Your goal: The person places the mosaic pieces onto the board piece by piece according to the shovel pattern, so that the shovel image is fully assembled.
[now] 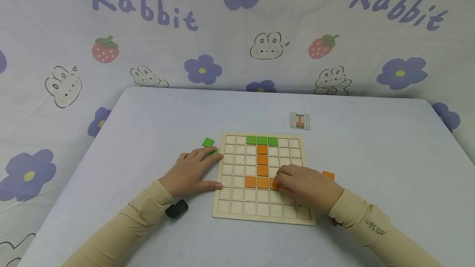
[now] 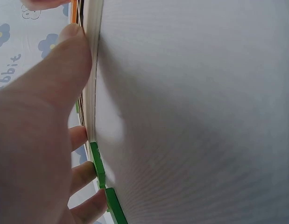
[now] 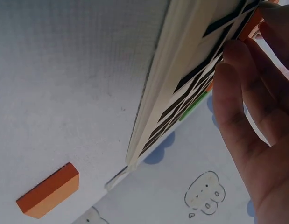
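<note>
A wooden grid board (image 1: pixel 226 205) lies on the table with three green tiles (image 1: pixel 262 140) in its far row. Below them runs a column of orange tiles (image 1: pixel 262 160), widening into a short orange row. My right hand (image 1: pixel 309 186) has its fingertips on the orange tile (image 1: pixel 272 183) at the right of that row, partly hiding it. The left hand (image 1: pixel 191 172) lies with fingers spread, thumb and index fingertips at the board's left edge. Its other fingers reach the loose green tiles (image 2: pixel 98 165) beside the board.
Behind the board lies a small pattern card (image 1: pixel 299 121). A loose orange tile (image 1: pixel 329 175) lies to the right, and a red piece (image 1: pixel 335 221) is mostly hidden under the right wrist. A black object (image 1: pixel 177 209) sits by the left wrist. A printed cloth (image 1: pixel 237 32) hangs behind the table.
</note>
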A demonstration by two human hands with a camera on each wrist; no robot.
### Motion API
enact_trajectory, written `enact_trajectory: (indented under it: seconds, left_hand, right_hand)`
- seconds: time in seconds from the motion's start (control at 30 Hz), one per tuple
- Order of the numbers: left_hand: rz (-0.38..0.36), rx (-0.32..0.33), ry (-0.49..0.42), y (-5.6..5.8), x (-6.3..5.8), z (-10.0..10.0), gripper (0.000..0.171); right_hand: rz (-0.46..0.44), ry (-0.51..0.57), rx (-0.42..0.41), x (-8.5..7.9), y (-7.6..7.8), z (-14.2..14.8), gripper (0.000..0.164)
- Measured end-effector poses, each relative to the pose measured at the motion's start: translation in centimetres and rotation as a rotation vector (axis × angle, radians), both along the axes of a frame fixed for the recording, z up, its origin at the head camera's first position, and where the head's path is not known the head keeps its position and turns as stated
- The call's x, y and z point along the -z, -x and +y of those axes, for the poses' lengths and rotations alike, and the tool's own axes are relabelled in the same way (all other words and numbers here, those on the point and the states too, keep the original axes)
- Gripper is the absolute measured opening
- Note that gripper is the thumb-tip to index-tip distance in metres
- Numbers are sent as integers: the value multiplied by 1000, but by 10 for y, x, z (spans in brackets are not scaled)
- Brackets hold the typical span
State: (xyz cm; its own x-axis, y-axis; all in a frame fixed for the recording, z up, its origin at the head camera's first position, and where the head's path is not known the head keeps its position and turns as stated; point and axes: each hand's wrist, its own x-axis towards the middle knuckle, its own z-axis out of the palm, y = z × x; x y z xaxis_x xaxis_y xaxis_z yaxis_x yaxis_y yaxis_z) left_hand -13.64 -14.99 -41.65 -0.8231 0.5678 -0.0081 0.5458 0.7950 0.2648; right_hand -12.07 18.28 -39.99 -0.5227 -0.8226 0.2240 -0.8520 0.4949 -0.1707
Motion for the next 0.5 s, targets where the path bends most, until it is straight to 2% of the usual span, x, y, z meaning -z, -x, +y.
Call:
enact_trajectory:
  seconds: [0.5]
  left_hand:
    - [20, 3, 21, 1, 6, 0, 76]
  right_hand:
    - [-21, 11, 11, 8, 0, 1, 19]
